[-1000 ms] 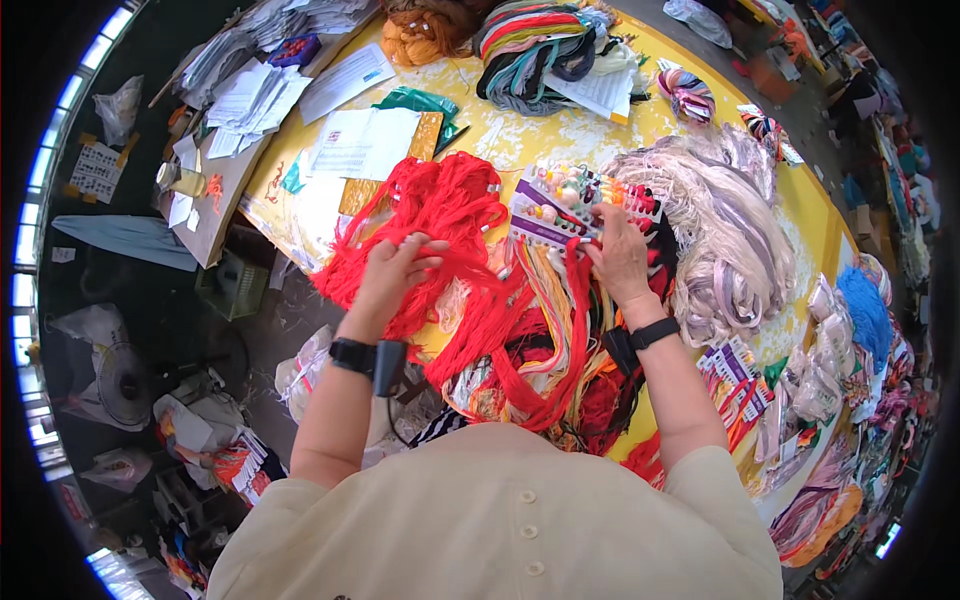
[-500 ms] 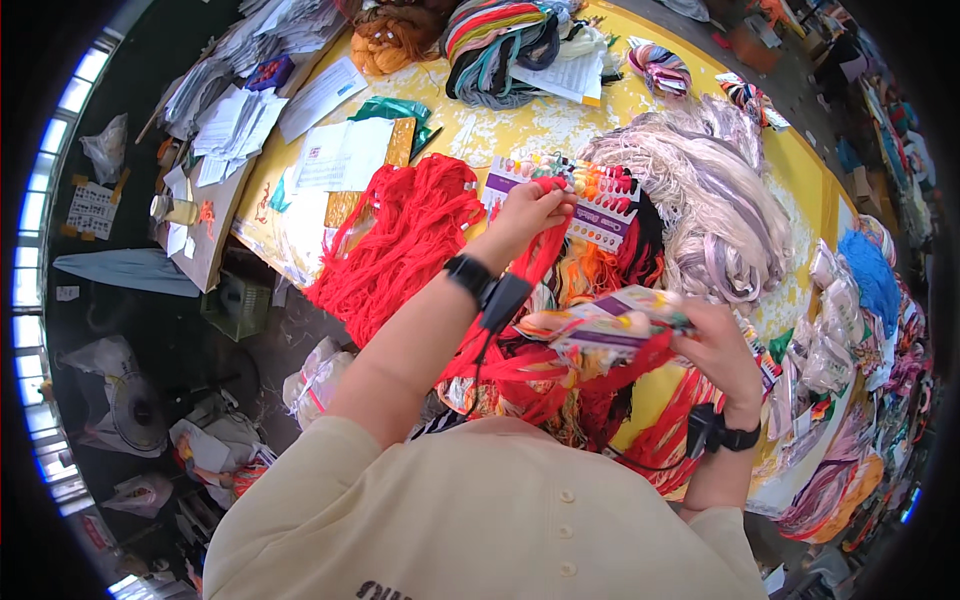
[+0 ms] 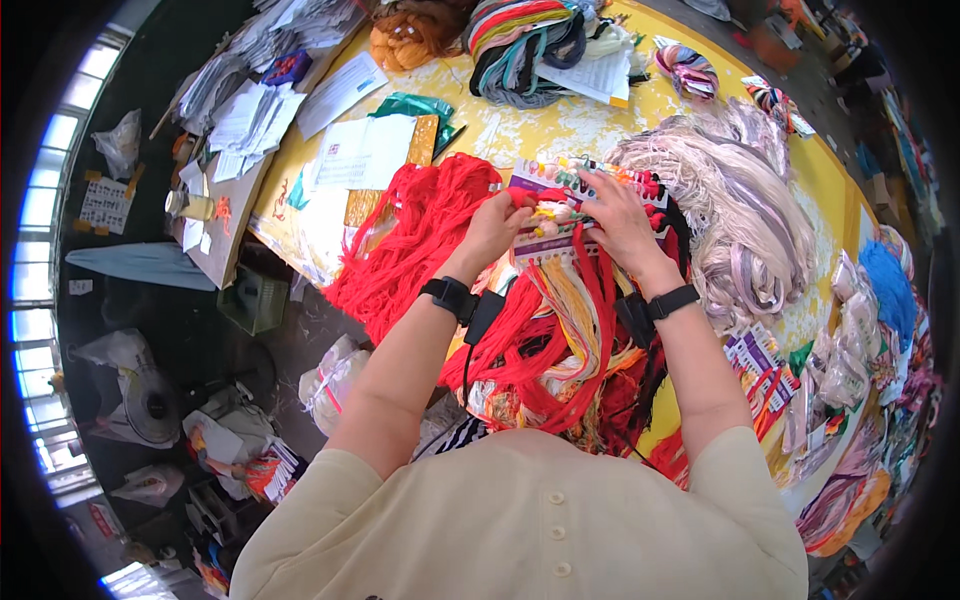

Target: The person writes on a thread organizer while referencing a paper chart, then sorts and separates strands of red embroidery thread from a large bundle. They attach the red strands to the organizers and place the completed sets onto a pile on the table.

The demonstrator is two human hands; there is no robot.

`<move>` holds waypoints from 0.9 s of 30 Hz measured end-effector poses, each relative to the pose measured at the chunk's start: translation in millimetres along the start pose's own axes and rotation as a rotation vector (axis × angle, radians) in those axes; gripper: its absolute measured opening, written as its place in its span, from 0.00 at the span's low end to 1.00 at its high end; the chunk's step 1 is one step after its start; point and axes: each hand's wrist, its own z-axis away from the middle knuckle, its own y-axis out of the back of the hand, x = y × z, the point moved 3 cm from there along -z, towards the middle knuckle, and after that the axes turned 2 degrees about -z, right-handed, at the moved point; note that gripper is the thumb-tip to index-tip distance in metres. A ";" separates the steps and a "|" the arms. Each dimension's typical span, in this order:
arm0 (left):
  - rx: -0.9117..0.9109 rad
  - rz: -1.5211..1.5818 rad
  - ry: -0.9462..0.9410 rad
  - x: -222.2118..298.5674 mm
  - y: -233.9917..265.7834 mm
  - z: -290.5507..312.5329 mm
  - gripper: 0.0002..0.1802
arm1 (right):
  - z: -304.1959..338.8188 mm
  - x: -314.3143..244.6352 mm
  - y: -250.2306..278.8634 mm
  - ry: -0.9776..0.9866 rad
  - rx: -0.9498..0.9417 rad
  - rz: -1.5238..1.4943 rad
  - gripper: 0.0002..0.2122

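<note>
Red yarn is pinched in my left hand (image 3: 490, 234), at the left end of a thread card (image 3: 545, 246) with threads looped along its edge. My right hand (image 3: 624, 226) grips the right part of that card, fingers bent over its top edge. Behind it lies another purple-and-white card (image 3: 536, 176) with rows of coloured thread loops, partly hidden by my hands. Red, orange, yellow and white strands (image 3: 562, 318) hang from the cards toward me. A big heap of loose red yarn (image 3: 425, 232) lies just left of my left hand.
Pale lilac and cream skeins (image 3: 705, 200) lie to the right on the yellow table (image 3: 510, 125). Dark multicoloured skeins (image 3: 520, 55) and papers (image 3: 362, 150) are at the back. More thread cards (image 3: 757, 362) and wrapped bundles (image 3: 835, 345) stand at the right edge.
My right hand has brought its thread card up and left, onto the other card beside my left hand. My left hand has stayed near the cards with the red yarn.
</note>
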 end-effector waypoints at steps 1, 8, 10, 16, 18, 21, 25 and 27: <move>0.070 0.075 0.069 -6.0 3.9 7.0 0.11 | 1.3 -1.7 -2.0 0.005 -0.016 0.037 0.14; 0.409 0.359 0.229 -32.1 51.6 63.3 0.09 | 25.6 -13.4 -9.2 -0.165 0.042 -0.095 0.18; 0.488 -0.029 0.186 -43.0 93.5 83.5 0.08 | 26.4 -24.2 -6.6 -0.172 0.107 -0.144 0.19; 0.154 -0.847 -0.273 110.7 103.0 138.2 0.09 | 78.0 -29.1 22.8 -0.189 -0.123 -0.228 0.12; -0.029 -0.857 -0.310 148.5 79.0 136.1 0.09 | 109.8 -39.8 62.2 -0.229 -0.171 -0.426 0.12; -0.140 -0.678 -0.635 177.2 14.9 101.0 0.07 | 147.0 -51.9 143.1 -0.512 -0.394 -0.597 0.15; 0.123 -0.882 -0.785 118.4 -38.2 5.3 0.06 | 155.9 -60.6 169.7 -0.586 -0.378 -0.633 0.16; 0.146 -1.150 -0.655 87.2 -49.5 -24.9 0.06 | 149.3 -55.5 159.2 -0.554 -0.373 -0.496 0.15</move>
